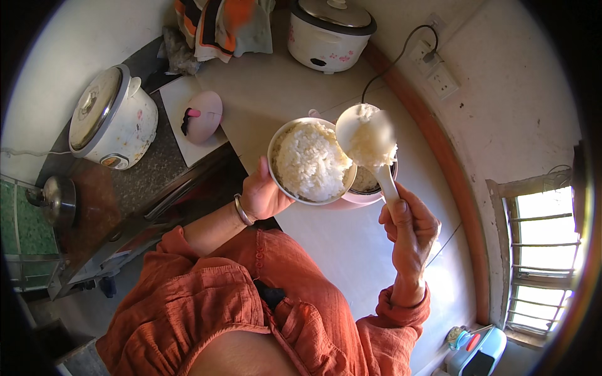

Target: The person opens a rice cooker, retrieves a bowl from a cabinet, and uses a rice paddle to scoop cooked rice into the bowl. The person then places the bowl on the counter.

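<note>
My left hand (262, 193) is closed around the lower left side of a bowl (274, 164), which is heaped with cooked white rice (311, 160). In my right hand (411, 224) is the handle of a white rice paddle (387, 182). Its broad head carries a clump of rice and is raised beside the bowl's right rim; whether the two touch I cannot tell. Beneath both stands a pink rice cooker (362, 198), partly hidden, with rice showing inside its dark inner pot.
A pink lid (205, 117) lies on a white board at the left. White rice cookers stand at the far side (329, 37) and the left (119, 119). A small metal pot (58, 199) is further left. A black cord runs to wall sockets (443, 81); a barred window (544, 250) is at the right.
</note>
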A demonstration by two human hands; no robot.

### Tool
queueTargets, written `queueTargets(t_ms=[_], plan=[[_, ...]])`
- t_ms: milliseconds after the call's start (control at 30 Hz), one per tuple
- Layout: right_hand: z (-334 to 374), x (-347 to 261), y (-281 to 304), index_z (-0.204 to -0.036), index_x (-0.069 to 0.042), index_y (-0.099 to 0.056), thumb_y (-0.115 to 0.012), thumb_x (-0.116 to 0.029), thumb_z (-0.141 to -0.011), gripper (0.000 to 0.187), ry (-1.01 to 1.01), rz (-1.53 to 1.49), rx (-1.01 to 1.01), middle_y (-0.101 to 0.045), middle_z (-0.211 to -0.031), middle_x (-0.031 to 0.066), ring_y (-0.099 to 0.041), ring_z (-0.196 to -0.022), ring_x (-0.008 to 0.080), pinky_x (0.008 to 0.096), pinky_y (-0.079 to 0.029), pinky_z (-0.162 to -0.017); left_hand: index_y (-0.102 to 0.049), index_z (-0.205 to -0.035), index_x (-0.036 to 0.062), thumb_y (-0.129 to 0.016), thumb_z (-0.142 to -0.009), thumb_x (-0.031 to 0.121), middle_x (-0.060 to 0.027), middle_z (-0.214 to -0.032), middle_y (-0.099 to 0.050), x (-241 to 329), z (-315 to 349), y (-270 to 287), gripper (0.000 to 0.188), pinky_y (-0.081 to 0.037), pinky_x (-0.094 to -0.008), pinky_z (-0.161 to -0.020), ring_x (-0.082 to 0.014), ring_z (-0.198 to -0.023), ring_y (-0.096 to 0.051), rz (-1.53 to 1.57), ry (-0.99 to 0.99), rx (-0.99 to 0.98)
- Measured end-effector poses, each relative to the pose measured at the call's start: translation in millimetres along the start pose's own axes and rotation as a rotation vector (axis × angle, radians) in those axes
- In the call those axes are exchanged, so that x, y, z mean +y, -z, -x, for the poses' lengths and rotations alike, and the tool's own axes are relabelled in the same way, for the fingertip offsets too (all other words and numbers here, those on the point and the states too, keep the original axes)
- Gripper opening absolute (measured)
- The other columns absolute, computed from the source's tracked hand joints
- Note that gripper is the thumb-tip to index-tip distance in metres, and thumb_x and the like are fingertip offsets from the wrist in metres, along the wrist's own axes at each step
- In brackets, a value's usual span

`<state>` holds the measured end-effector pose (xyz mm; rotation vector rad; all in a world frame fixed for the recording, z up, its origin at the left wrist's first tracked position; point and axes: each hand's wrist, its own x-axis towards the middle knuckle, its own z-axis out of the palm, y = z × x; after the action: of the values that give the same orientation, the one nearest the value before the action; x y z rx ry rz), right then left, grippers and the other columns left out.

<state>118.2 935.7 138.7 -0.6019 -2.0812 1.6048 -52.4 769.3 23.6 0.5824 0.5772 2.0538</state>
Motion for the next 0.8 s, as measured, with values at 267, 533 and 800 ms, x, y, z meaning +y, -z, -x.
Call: queueTargets(t_ms=[267, 533, 800], plan=[[-3.4, 1.1, -2.0, -0.119, 0.002, -0.057, -0.051, -0.015, -0.095, 0.029, -0.101, -0.161, 0.009, -0.058, -0.069, 0.0044, -0.043, -0.053, 0.0038, 0.0183, -0.032, -0.044, -0.020, -0.144, 0.0089, -0.042, -0.080, 0.072, -0.0121, -0.146, -0.029, -0.2, 0.5, -2.5, 0.093, -0.030, -0.0462, -0.108, -0.0280, -0.133, -0.033, -0.014, -0.038, 0.072], [-6.5, 11.1, 2.3, -0.120, 0.003, -0.055, -0.050, -0.014, -0.096, 0.030, -0.106, -0.246, 0.038, -0.058, -0.071, 0.0038, -0.040, -0.052, 0.0027, 0.0172, -0.029, -0.044, -0.022, -0.144, 0.0081, -0.041, -0.078, 0.075, -0.0138, -0.146, -0.029, 8.0, 8.3, 5.4, 0.096, -0.031, -0.0470, -0.108, -0.0299, -0.133, -0.033, -0.078, -0.100, 0.138], [-2.7, 50.8, 4.4, -0.124, -0.004, -0.056, -0.054, 0.009, -0.081, 0.045, 0.549, 0.835, 0.217, -0.059, -0.085, 0.0111, -0.058, -0.065, 0.0198, 0.0303, -0.047, -0.056, -0.020, -0.145, 0.0092, -0.033, -0.082, 0.073, -0.0131, -0.147, -0.028, 10.9, 23.2, 25.2, 0.091, -0.028, -0.0471, -0.110, -0.0308, -0.133, -0.032, -0.043, -0.130, 0.151]])
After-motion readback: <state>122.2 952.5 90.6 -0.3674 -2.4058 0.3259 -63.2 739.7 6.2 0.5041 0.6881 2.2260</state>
